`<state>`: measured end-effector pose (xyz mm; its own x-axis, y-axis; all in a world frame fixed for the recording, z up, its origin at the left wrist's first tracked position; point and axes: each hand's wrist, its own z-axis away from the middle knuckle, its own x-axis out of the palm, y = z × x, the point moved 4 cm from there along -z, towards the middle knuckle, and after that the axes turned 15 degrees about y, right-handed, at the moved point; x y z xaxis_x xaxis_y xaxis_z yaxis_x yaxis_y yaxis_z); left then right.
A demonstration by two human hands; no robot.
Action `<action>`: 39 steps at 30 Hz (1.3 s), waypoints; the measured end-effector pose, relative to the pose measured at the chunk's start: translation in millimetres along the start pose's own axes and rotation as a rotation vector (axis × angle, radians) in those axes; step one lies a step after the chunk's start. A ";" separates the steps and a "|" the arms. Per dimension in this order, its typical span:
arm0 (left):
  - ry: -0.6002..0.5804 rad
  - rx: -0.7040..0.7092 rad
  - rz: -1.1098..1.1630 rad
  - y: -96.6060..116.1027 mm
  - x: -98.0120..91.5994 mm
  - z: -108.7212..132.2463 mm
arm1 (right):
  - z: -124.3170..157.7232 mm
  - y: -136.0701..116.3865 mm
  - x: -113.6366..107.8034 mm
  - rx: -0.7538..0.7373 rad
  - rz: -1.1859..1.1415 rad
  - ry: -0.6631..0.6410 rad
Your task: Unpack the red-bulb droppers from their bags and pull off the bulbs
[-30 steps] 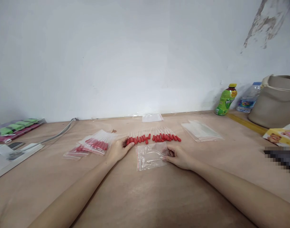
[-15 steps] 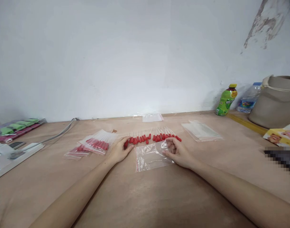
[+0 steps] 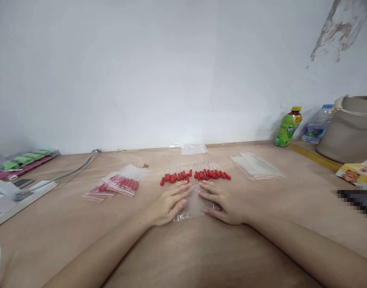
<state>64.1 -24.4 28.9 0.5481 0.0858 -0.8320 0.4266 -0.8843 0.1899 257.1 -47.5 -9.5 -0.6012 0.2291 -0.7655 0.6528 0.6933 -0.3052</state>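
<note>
A small clear zip bag (image 3: 194,205) lies flat on the brown table in front of me. My left hand (image 3: 168,204) rests on its left side with fingers stretched out. My right hand (image 3: 223,202) lies on its right side, fingers flat and spread. Just beyond the bag lies a row of several red-tipped clear droppers (image 3: 195,175). Neither hand holds anything.
Filled bags of red droppers (image 3: 123,183) lie to the left. A stack of empty clear bags (image 3: 257,166) lies to the right. A green bottle (image 3: 287,126), a water bottle (image 3: 317,124) and a beige bag (image 3: 349,128) stand far right. A power strip (image 3: 21,196) sits at the left.
My left hand left the droppers and came down onto the bag. My right hand let go of the bag's edge and flattened on it.
</note>
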 end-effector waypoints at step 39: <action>-0.086 -0.342 0.506 -1.8 17.8 -6.3 | -19.1 7.1 -16.1 0.526 -0.689 0.316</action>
<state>77.6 -18.4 17.0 0.6888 -0.3560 -0.6315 0.3432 -0.6072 0.7166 262.7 -33.3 11.5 -0.9822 0.1099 -0.1525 0.1826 0.3639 -0.9134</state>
